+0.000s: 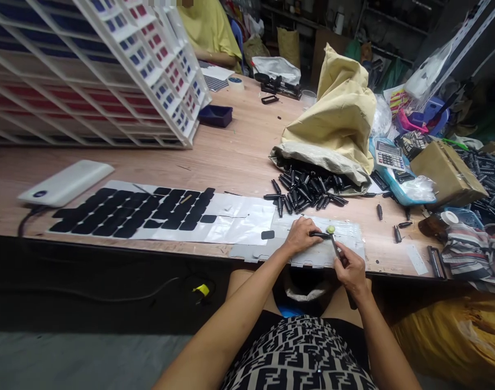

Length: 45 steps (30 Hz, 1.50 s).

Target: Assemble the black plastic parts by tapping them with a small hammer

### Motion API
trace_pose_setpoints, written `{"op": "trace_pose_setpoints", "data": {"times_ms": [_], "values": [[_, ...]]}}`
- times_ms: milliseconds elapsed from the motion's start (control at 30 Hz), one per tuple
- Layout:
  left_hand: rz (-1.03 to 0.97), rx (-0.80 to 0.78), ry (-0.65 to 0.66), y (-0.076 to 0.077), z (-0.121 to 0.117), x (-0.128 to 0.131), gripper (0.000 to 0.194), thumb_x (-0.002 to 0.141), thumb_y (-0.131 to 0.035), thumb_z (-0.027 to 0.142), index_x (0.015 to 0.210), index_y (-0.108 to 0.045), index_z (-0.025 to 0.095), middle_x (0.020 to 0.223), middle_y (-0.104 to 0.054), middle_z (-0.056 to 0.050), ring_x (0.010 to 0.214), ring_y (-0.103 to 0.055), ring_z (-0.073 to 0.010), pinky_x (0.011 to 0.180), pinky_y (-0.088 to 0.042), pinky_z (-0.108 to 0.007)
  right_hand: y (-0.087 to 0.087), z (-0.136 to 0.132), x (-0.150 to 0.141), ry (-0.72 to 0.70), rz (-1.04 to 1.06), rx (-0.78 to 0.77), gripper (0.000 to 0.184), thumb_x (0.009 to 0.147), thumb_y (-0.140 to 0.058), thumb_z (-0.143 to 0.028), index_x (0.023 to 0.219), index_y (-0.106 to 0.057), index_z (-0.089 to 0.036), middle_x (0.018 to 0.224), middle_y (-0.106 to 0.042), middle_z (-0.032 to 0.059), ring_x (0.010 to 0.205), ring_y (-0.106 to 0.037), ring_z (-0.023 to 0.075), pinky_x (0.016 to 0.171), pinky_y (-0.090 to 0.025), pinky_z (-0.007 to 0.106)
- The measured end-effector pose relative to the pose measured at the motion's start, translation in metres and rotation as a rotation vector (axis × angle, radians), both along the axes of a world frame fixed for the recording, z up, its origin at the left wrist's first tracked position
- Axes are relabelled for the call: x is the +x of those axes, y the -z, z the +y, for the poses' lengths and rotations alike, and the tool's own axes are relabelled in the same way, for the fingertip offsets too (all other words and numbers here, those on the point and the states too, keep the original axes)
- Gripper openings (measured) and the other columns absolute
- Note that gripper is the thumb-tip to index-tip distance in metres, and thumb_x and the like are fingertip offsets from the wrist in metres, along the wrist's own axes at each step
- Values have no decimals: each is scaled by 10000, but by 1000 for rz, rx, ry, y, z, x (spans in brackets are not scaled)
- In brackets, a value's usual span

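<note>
My left hand pinches a slim black part above a grey board at the table's front edge. In my right hand is a thin metal-bladed tool, a knife by its look, with a dark handle below my fist. Its tip meets or lies very close to a small yellow-green round thing at the end of the black part; whether they touch I cannot tell. Just beyond my hands lies a pile of black tube-like parts. A white sheet of black stickers spreads out to the left.
A half-open cream sack stands behind the pile. White plastic baskets rise at the left, near a white power bank with a cable. On the right are a calculator, a cardboard box and a striped cloth. Another person in yellow sits across.
</note>
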<state>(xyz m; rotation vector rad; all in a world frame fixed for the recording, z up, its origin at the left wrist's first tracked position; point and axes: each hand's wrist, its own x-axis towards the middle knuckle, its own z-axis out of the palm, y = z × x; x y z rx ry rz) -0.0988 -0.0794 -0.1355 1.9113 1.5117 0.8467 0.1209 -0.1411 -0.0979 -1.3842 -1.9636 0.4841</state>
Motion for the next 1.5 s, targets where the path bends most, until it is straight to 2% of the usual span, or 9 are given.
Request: {"op": "trace_pose_setpoints", "data": {"times_ms": [300, 533, 700, 867, 1100, 1167, 1233, 1367, 1500], "values": [[-7, 2, -10, 5, 1, 1, 180, 773, -827, 331, 943, -803, 279, 901, -654, -19, 1006, -531, -232, 949, -387, -396, 7, 67, 39, 387, 280, -174, 590, 731, -615, -393, 1221, -707, -79, 666, -510, -38, 588, -465, 118, 611, -442, 259], [17, 22, 81, -1, -7, -4, 209, 743, -855, 376, 924, -813, 282, 948, -683, -28, 1034, -536, -252, 966, -381, -422, 19, 71, 43, 349, 355, -199, 614, 728, -623, -399, 1255, -680, -89, 667, -489, -52, 593, -448, 114, 592, -400, 248], [26, 133, 234, -3, -54, 3, 192, 736, -862, 383, 905, -811, 305, 1141, -665, -33, 1141, -523, -270, 1020, -366, -442, 23, 72, 45, 363, 356, -191, 598, 736, -625, -391, 1251, -681, -91, 665, -498, -49, 586, -452, 112, 577, -394, 240], [144, 246, 234, 2, -98, 12, 212, 764, -828, 309, 970, -783, 288, 1301, -614, -63, 1212, -497, -295, 1053, -351, -475, 25, 73, 45, 359, 331, -181, 606, 749, -622, -409, 1266, -673, -97, 671, -506, -47, 573, -448, 109, 570, -396, 240], [66, 218, 203, -9, -96, 13, 236, 725, -827, 372, 877, -711, 233, 1190, -657, -68, 1130, -549, -278, 1004, -414, -453, 23, 71, 45, 364, 319, -188, 613, 743, -621, -412, 1267, -677, -100, 683, -513, -38, 583, -448, 113, 567, -389, 241], [-15, 174, 88, -17, -80, 2, 169, 807, -737, 356, 810, -651, 211, 992, -679, -52, 969, -590, -226, 895, -465, -390, 20, 70, 44, 362, 315, -189, 608, 745, -614, -402, 1269, -678, -100, 683, -512, -38, 578, -446, 112, 567, -388, 242], [-58, 134, -163, -22, -55, -15, 164, 881, -623, 320, 770, -587, 205, 842, -646, -39, 818, -585, -194, 776, -479, -343, 17, 70, 43, 361, 318, -194, 609, 742, -606, -391, 1270, -676, -94, 676, -509, -41, 571, -445, 112, 568, -391, 243], [38, 9, -728, -25, -3, -53, 85, 870, -589, 283, 840, -587, 204, 884, -648, -64, 856, -610, -229, 764, -491, -348, 16, 69, 42, 363, 314, -199, 597, 739, -594, -381, 1257, -680, -97, 660, -514, -44, 569, -457, 115, 583, -405, 246], [215, -167, -795, -19, 21, -75, 193, 807, -675, 381, 862, -643, 200, 998, -674, -129, 1025, -619, -331, 825, -494, -408, 20, 69, 42, 366, 310, -199, 596, 738, -586, -392, 1250, -681, -102, 653, -517, -47, 558, -453, 114, 586, -408, 246]]}}
